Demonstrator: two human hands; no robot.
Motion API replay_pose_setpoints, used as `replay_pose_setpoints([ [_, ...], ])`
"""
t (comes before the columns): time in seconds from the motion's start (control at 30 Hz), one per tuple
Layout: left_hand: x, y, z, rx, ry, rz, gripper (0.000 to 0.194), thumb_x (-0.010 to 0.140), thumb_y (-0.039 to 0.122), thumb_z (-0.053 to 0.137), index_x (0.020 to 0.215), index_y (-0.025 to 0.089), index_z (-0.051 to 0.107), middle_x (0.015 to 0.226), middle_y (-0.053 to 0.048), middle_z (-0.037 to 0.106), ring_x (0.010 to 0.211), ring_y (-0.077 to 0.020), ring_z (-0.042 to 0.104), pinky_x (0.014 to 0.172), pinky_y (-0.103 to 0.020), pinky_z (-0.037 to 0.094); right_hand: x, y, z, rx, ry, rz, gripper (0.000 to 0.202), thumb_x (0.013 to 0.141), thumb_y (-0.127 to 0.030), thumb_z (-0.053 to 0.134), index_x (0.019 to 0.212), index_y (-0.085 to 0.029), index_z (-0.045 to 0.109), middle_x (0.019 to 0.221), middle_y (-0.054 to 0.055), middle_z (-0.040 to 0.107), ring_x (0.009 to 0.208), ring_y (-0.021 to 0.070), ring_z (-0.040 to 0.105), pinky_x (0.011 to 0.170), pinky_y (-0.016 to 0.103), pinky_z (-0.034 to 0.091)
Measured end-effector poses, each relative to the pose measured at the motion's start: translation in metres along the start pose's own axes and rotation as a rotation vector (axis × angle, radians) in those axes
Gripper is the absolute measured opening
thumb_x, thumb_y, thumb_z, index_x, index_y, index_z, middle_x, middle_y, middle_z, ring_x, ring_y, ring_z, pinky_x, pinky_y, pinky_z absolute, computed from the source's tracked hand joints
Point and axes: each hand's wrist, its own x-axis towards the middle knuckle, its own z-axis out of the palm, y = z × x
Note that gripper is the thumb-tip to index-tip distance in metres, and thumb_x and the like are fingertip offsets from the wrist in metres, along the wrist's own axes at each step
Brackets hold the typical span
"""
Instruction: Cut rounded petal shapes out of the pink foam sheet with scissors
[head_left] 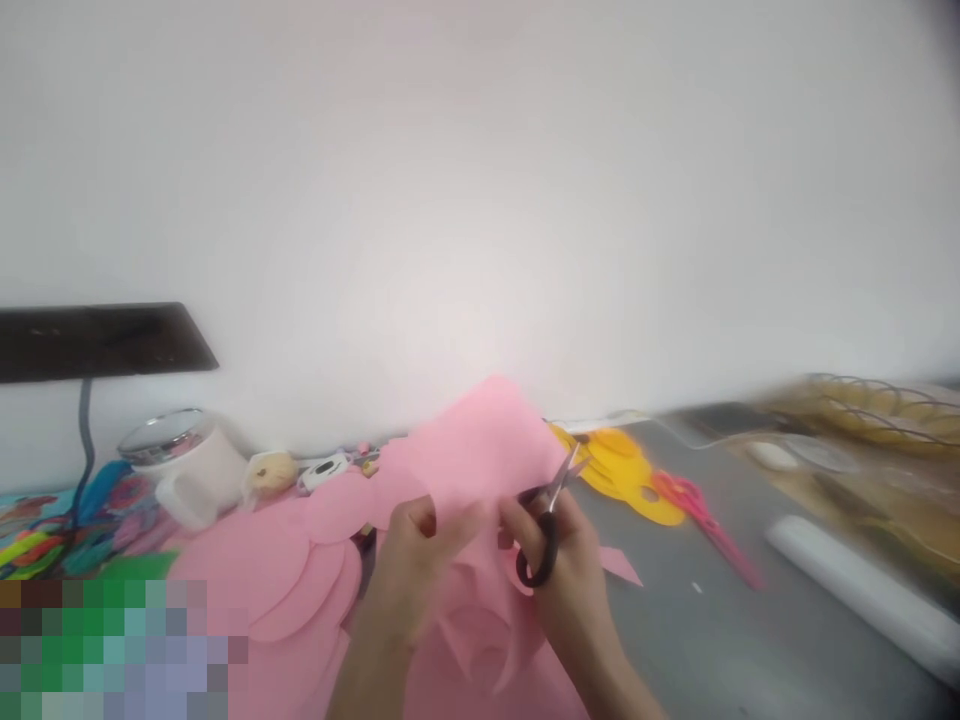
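Observation:
A large sheet of pink paper (491,440) is held up in front of me, its top corner against the wall and its lower part curled. My left hand (416,550), slightly blurred, is closed on its left side with the fingers bent. At the sheet's right edge, my right hand (566,560) has its fingers through the black handles of a pair of scissors (552,525). The scissor blades point up and are slightly apart. Fingertips of the right hand also touch the paper. Overlapping pink paper circles (240,550) lie to the left of my left hand.
Yellow paper cutouts (615,470) and pink scissors (709,525) lie to the right on the grey table (675,610). Farther right are a white roll (862,590) and a wire basket (885,410). A white mug (202,470) and colourful craft bits stand at left, below a dark wall strip (105,340).

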Motion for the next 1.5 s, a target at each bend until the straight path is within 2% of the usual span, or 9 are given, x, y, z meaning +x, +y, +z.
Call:
replay_pose_setpoints([
  [0.2, 0.002, -0.004, -0.001, 0.051, 0.314, 0.078, 0.036, 0.066, 0.043, 0.075, 0.051, 0.016, 0.057, 0.051, 0.002, 0.052, 0.052, -0.0120, 0.046, 0.050, -0.025, 0.038, 0.003, -0.003, 0.001, 0.005, -0.319, -0.040, 0.028, 0.068, -0.035, 0.077, 0.080, -0.019, 0.058, 0.070, -0.002, 0.053, 0.064, 0.0138, 0.048, 0.060, 0.024, 0.043],
  [0.37, -0.001, -0.002, -0.005, -0.002, 0.384, 0.113, 0.034, 0.066, 0.041, 0.075, 0.052, 0.016, 0.056, 0.050, 0.002, 0.050, 0.048, -0.0105, 0.044, 0.046, -0.024, 0.036, 0.002, -0.006, 0.006, 0.081, -0.591, 0.028, 0.043, 0.061, -0.042, 0.084, 0.068, -0.019, 0.049, 0.067, -0.004, 0.042, 0.059, 0.0111, 0.037, 0.053, 0.022, 0.033],
  [0.6, -0.003, 0.000, 0.003, 0.231, 0.463, 0.085, 0.046, 0.060, 0.038, 0.077, 0.048, 0.021, 0.036, 0.047, 0.007, 0.031, 0.047, -0.0083, 0.034, 0.043, -0.023, 0.029, 0.000, 0.001, 0.002, 0.021, -0.451, -0.016, 0.044, 0.061, -0.044, 0.083, 0.069, -0.022, 0.045, 0.062, -0.007, 0.040, 0.054, 0.0108, 0.035, 0.048, 0.021, 0.036],
  [0.8, -0.001, -0.007, 0.002, 0.215, 0.484, -0.014, 0.046, 0.058, 0.038, 0.077, 0.045, 0.024, 0.036, 0.042, 0.009, 0.023, 0.039, -0.0073, 0.024, 0.034, -0.024, 0.019, 0.000, 0.005, 0.001, -0.019, -0.391, -0.061, 0.040, 0.066, -0.047, 0.078, 0.071, -0.022, 0.047, 0.063, -0.006, 0.040, 0.055, 0.0119, 0.033, 0.050, 0.022, 0.036],
  [0.9, 0.000, -0.007, 0.001, 0.175, 0.467, -0.032, 0.046, 0.057, 0.038, 0.078, 0.044, 0.023, 0.038, 0.039, 0.009, 0.025, 0.037, -0.0070, 0.026, 0.032, -0.023, 0.023, 0.002, 0.001, -0.001, -0.004, -0.440, -0.045, 0.042, 0.066, -0.050, 0.078, 0.069, -0.021, 0.047, 0.062, -0.007, 0.035, 0.056, 0.0113, 0.029, 0.049, 0.022, 0.031],
  [1.07, -0.003, 0.001, -0.003, -0.035, 0.290, -0.056, 0.038, 0.055, 0.038, 0.082, 0.048, 0.015, 0.052, 0.043, 0.004, 0.046, 0.040, -0.0082, 0.042, 0.034, -0.021, 0.035, 0.007, -0.013, -0.009, 0.034, -0.686, 0.035, 0.049, 0.068, -0.064, 0.070, 0.075, -0.019, 0.054, 0.061, -0.007, 0.036, 0.054, 0.0102, 0.026, 0.049, 0.022, 0.028],
  [1.23, -0.006, 0.013, -0.005, -0.178, 0.133, -0.128, 0.039, 0.053, 0.040, 0.086, 0.055, 0.010, 0.060, 0.045, 0.002, 0.054, 0.036, -0.0038, 0.041, 0.031, -0.015, 0.032, 0.008, -0.015, -0.012, -0.004, -0.657, 0.044, 0.039, 0.075, -0.054, 0.069, 0.070, -0.020, 0.052, 0.059, -0.007, 0.036, 0.052, 0.0096, 0.026, 0.048, 0.022, 0.027],
  [1.37, -0.006, 0.016, -0.002, -0.256, 0.149, -0.143, 0.040, 0.047, 0.039, 0.088, 0.057, 0.010, 0.062, 0.044, 0.003, 0.053, 0.035, -0.0033, 0.038, 0.028, -0.014, 0.028, 0.008, -0.011, -0.012, -0.023, -0.650, 0.059, 0.025, 0.079, -0.038, 0.067, 0.071, -0.020, 0.052, 0.063, -0.005, 0.041, 0.054, 0.0105, 0.033, 0.049, 0.022, 0.031],
  [1.5, -0.004, 0.009, -0.001, -0.137, 0.202, -0.110, 0.035, 0.049, 0.032, 0.087, 0.055, 0.012, 0.058, 0.050, 0.001, 0.056, 0.041, -0.0103, 0.049, 0.031, -0.021, 0.037, 0.009, -0.009, -0.010, -0.065, -0.591, 0.007, 0.013, 0.076, -0.023, 0.064, 0.070, -0.019, 0.053, 0.067, -0.002, 0.049, 0.062, 0.0131, 0.042, 0.055, 0.023, 0.037],
])
